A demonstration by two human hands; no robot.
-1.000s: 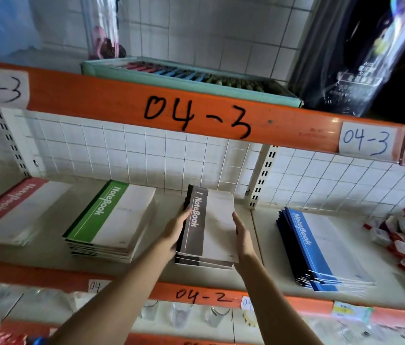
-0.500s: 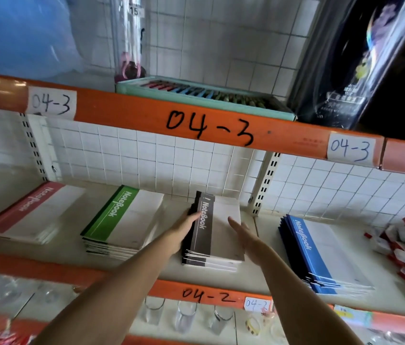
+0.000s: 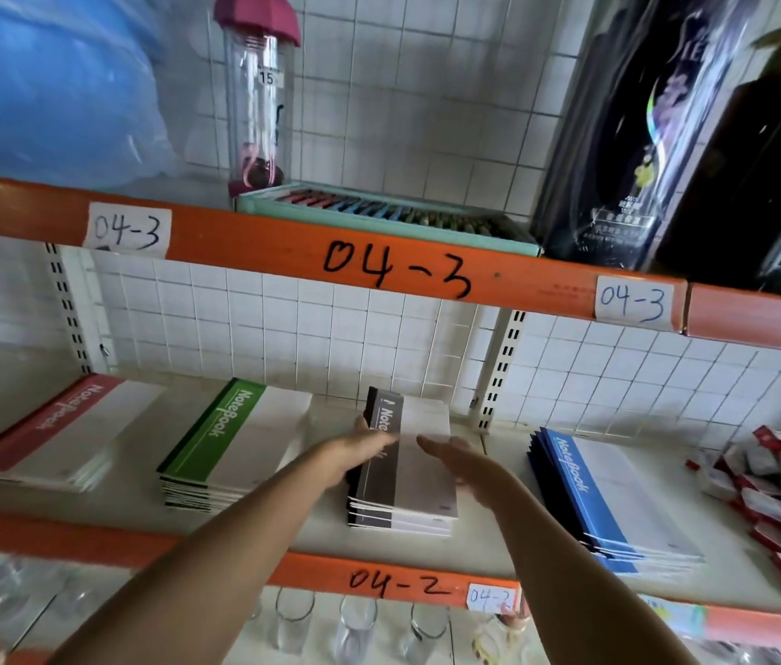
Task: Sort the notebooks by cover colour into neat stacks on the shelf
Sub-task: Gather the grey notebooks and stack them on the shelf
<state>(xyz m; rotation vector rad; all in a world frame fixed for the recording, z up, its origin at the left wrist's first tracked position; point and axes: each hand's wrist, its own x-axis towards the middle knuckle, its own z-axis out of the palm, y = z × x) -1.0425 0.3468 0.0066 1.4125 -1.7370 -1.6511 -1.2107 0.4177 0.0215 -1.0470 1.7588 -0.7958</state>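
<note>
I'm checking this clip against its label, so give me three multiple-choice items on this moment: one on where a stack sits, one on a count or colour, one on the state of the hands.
1. Where is the black notebook stack?
A. Between the green stack and the blue stack
B. Left of the red stack
C. On the shelf marked 04-3

2. How many notebook stacks lie on this shelf?
A. Two
B. Four
C. Six

3. How does the right hand stand?
A. Clenched round a glass
B. Flat on the blue stack
C. Open, fingers straight, at the black stack's right side

Answers: 1 A, the green stack lies to its left and the blue stack to its right. 2 B, the red stack, green, black and blue. 3 C, its fingers are extended; the left hand touches the stack's left edge.
</note>
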